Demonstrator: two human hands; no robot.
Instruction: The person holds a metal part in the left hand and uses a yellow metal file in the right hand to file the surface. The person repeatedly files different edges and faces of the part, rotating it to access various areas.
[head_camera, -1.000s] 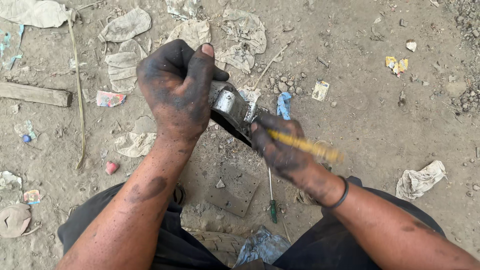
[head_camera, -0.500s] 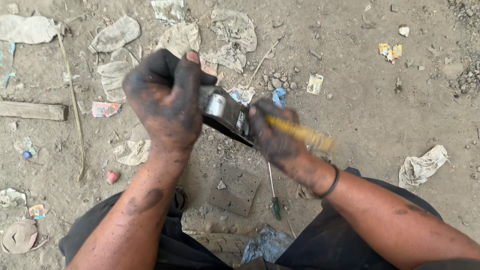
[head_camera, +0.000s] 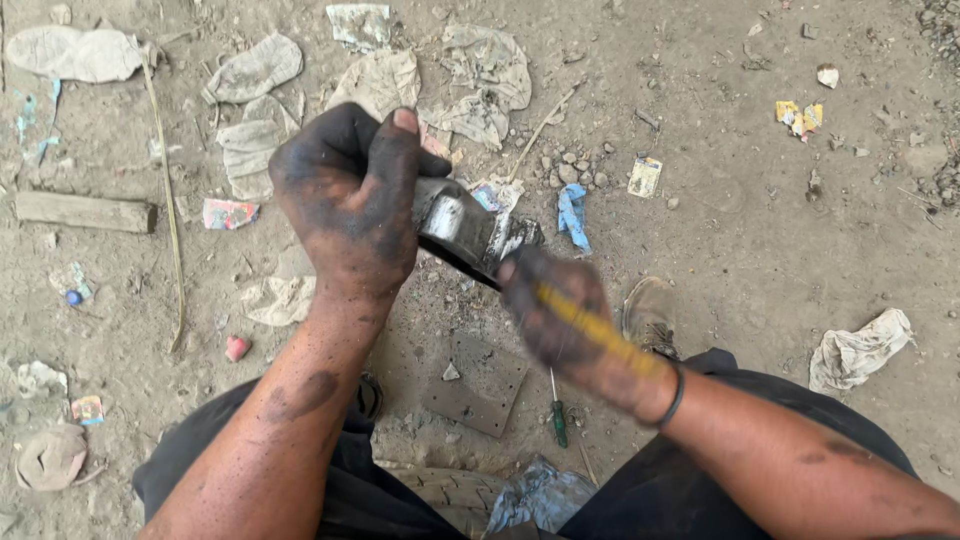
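Note:
My left hand (head_camera: 345, 205), black with grease, is closed around a dark metal part with a shiny silver section (head_camera: 462, 225), held above the dirt ground. My right hand (head_camera: 560, 315), also greasy and blurred by motion, grips a tool with a yellow handle (head_camera: 592, 330) whose working end meets the metal part's right end. A dark band circles my right wrist. Below the hands, a flat grey metal plate (head_camera: 478, 385) lies on the ground with a green-handled screwdriver (head_camera: 558, 415) beside it.
Dirty rags (head_camera: 255, 70) and paper scraps litter the dirt. A wooden block (head_camera: 85, 212) lies at left and a crumpled white cloth (head_camera: 860, 350) at right. A worn shoe (head_camera: 648, 315) shows behind my right hand. Blue plastic scrap (head_camera: 573, 215) lies near small stones.
Both hands stay on the part and the tool. The right hand shifts back and forth with the yellow-handled tool against the part, and the view has drifted slightly.

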